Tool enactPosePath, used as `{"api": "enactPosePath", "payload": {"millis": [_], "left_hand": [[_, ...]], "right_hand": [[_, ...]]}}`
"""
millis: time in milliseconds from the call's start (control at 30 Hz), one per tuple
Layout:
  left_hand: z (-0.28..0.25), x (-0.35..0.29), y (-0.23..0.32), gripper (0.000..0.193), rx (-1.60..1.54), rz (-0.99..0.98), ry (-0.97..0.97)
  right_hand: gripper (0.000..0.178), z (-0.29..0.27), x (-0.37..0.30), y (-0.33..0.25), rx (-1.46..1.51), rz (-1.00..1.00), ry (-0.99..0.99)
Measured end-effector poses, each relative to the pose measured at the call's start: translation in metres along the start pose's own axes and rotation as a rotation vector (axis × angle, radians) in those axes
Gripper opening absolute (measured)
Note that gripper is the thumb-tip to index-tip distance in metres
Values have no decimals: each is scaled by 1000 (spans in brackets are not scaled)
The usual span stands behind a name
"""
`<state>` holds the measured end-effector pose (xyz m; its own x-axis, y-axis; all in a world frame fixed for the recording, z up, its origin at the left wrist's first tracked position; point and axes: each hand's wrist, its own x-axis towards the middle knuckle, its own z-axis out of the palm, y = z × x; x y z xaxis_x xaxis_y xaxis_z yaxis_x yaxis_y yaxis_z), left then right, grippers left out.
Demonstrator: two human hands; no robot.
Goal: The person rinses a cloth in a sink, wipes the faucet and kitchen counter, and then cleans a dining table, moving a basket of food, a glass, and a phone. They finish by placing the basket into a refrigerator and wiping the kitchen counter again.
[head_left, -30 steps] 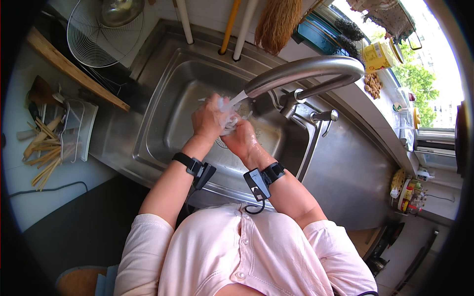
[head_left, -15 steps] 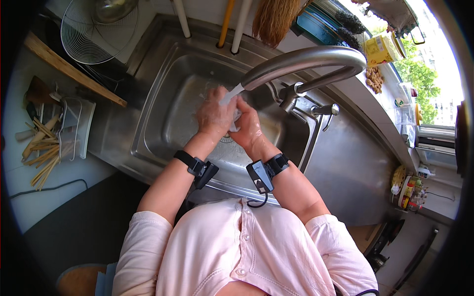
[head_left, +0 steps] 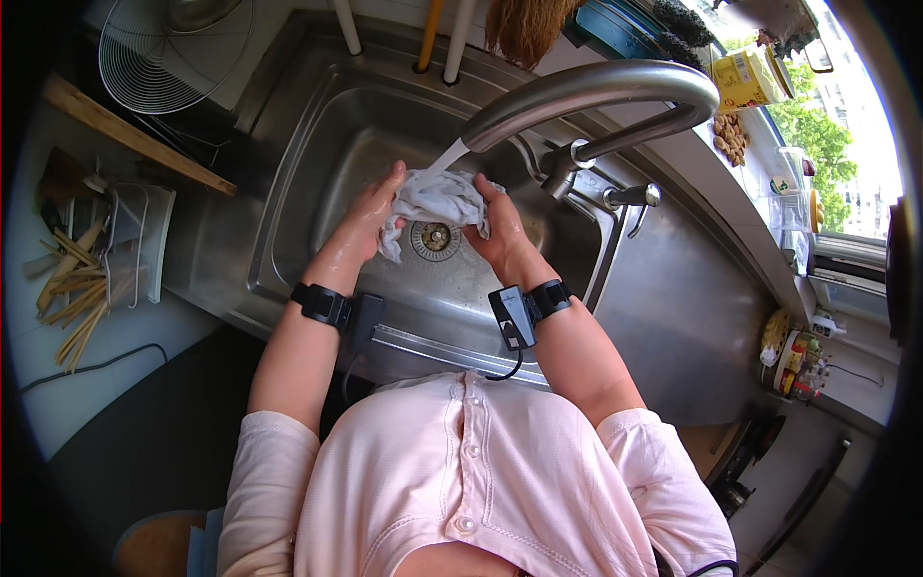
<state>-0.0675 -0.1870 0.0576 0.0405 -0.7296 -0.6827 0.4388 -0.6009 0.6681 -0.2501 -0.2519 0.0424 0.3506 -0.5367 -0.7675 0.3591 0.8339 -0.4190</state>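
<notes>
A wet white cloth [head_left: 437, 200] is stretched between my two hands, under the water running from the curved metal faucet [head_left: 577, 91]. My left hand [head_left: 370, 216] grips the cloth's left end, thumb upward, and a corner hangs below it. At the right end, my right hand [head_left: 500, 226] holds the cloth with its thumb on top and the fingers partly hidden. Both hands are over the steel sink [head_left: 317, 192], and the round drain strainer [head_left: 435, 238] shows just below the cloth. Each wrist wears a black strap with a small device.
Left of the sink stands a white rack [head_left: 144, 240] with chopsticks and wooden utensils, near a wooden board [head_left: 135, 139]. A wire strainer [head_left: 173, 58] is at the far left. The faucet lever [head_left: 635, 197] is on the right, and a straw brush [head_left: 529, 29] hangs behind.
My hands have moved apart from a bunched position under the stream. The cloth, mostly covered before, is now spread between them, and the drain shows more fully.
</notes>
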Motion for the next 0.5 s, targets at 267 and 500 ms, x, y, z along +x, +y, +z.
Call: {"api": "enactPosePath", "payload": {"millis": [267,500], "left_hand": [[38,-12,-13,34,462,1030,305],[62,-31,-22,24,895,918,358]], "right_hand": [[43,26,-2,16,-28,30,-48],[23,12,4,50,249,-18,-290]]}}
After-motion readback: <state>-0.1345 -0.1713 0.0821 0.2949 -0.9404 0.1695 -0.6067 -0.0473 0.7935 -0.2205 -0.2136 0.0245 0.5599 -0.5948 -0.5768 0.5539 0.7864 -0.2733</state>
